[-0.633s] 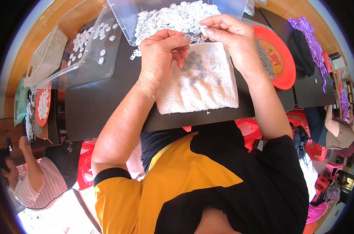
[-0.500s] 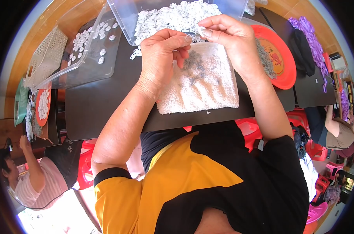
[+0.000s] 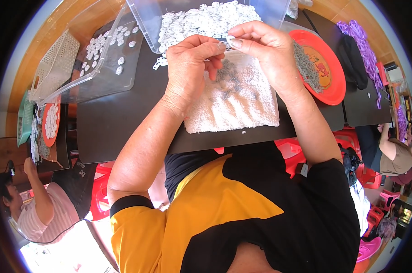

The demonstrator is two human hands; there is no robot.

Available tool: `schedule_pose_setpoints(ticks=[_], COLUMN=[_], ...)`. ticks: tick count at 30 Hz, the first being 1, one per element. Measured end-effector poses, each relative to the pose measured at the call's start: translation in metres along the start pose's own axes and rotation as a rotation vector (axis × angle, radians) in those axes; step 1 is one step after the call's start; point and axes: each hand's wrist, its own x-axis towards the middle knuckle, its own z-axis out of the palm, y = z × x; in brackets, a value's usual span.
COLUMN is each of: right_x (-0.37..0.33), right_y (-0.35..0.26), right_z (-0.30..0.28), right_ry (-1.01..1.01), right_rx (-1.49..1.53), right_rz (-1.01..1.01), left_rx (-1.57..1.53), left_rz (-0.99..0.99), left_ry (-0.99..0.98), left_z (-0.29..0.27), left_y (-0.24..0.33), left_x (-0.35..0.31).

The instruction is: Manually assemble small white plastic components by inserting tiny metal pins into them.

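My left hand [image 3: 190,61] is closed in a pinch, thumb against index finger, above the far left part of a white towel [image 3: 242,116]. Whatever lies between those fingertips is too small to make out. A small white plastic piece [image 3: 230,40] sits between the thumb and index finger of my right hand [image 3: 272,54], and the two hands' fingertips nearly meet. Small grey pieces [image 3: 231,84] lie scattered on the towel. Just beyond my hands, a clear plastic bin [image 3: 144,27] holds a heap of white plastic pieces [image 3: 201,20].
At the right, a red plate [image 3: 335,93] carries grey pieces [image 3: 308,68]. Purple ribbon [image 3: 362,50] lies beyond it. A clear lid or tray [image 3: 124,77] with white pieces is at the left, near a perforated white basket [image 3: 56,59]. A person [image 3: 47,200] sits at the lower left.
My right hand has moved slightly left with the white plastic piece, bringing it up to my left fingertips. My left hand has barely shifted.
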Motion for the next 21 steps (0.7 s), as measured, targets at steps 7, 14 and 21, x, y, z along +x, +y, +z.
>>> schedule_pose_setpoints(ticks=[7,14,21], right_x=[0.0,0.003,0.008], right_y=[0.0,-0.008,-0.008], right_z=[0.001,-0.01,-0.024], right_ry=[-0.028,-0.071,-0.204], right_rx=[0.038,0.187,0.213], right_rz=[0.031,0.147,0.192], left_rx=[0.036,0.038,0.186], left_rz=[0.015,0.074,0.189], left_ry=[-0.017,-0.078,-0.189], left_z=[0.002,0.005,0.008], left_y=[0.0,-0.001,-0.001], left_x=[-0.001,-0.004,-0.007])
